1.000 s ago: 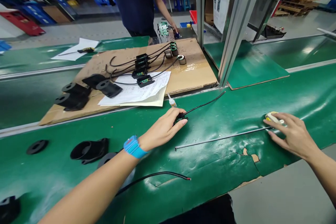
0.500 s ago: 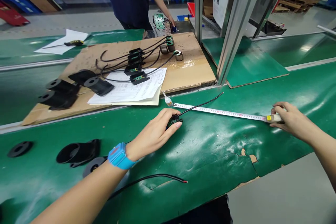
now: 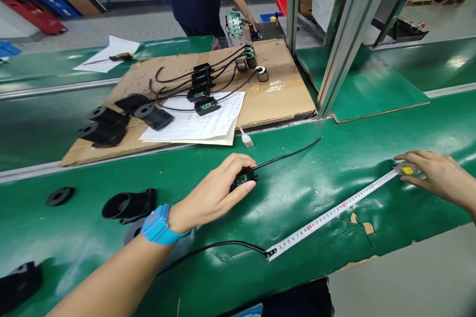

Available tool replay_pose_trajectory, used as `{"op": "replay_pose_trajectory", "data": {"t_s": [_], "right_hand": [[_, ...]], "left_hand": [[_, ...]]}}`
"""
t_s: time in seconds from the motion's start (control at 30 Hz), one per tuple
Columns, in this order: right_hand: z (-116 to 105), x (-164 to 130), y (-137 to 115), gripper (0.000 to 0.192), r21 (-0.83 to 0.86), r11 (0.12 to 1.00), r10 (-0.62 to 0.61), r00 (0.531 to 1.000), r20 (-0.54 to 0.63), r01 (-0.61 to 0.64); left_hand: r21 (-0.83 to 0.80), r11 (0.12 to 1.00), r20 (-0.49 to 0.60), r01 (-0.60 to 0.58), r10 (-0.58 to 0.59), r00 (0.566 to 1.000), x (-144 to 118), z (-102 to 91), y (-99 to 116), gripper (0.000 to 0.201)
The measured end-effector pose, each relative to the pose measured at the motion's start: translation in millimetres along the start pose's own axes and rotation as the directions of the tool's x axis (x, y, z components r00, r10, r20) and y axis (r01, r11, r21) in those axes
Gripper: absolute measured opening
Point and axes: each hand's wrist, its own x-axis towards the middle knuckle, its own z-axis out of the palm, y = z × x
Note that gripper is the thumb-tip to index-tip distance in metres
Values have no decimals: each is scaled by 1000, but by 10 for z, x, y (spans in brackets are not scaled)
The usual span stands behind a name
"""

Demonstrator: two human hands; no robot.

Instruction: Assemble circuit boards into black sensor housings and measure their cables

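Note:
Between its thumb and fingers, my left hand grips a small black circuit-board housing with green electronics inside. A black cable runs from the housing to the right over the green mat. At the right, my right hand is closed on the case of a tape measure. Its extended white blade slants down to the left, with the hooked end at the tip of another black cable. A small white glue bottle stands beyond my left hand.
Black plastic housings and a black ring lie at the left. Wired modules and paper rest on cardboard. A metal post rises behind the mat. Across the table stands another person.
The tape's hooked end has swung from near the glue bottle down to the loose cable's tip. My left hand still grips the housing. The camera view has shifted somewhat.

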Motion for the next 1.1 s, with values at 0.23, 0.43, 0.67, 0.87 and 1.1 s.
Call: {"op": "replay_pose_trajectory", "data": {"t_s": [0.23,0.43,0.67,0.87,1.1], "right_hand": [[-72,121,-620,56,36,974,-223,975,4,223],[-174,194,-1766,38,349,856,-335,924,-186,381],[-149,490,-2611,45,510,756,-387,909,-156,409],[-191,324,-2631,48,409,815,-424,904,-63,411],[85,250,-2729,33,250,860,-479,872,97,445]], "left_hand": [[-88,994,58,-70,75,995,-80,24,72,26],[-198,979,165,-37,70,984,-85,9,160,27],[-257,966,256,-5,73,964,-134,61,226,43],[-293,950,395,105,20,918,-247,110,280,63],[-314,925,485,216,-39,874,-335,258,212,85]]}}
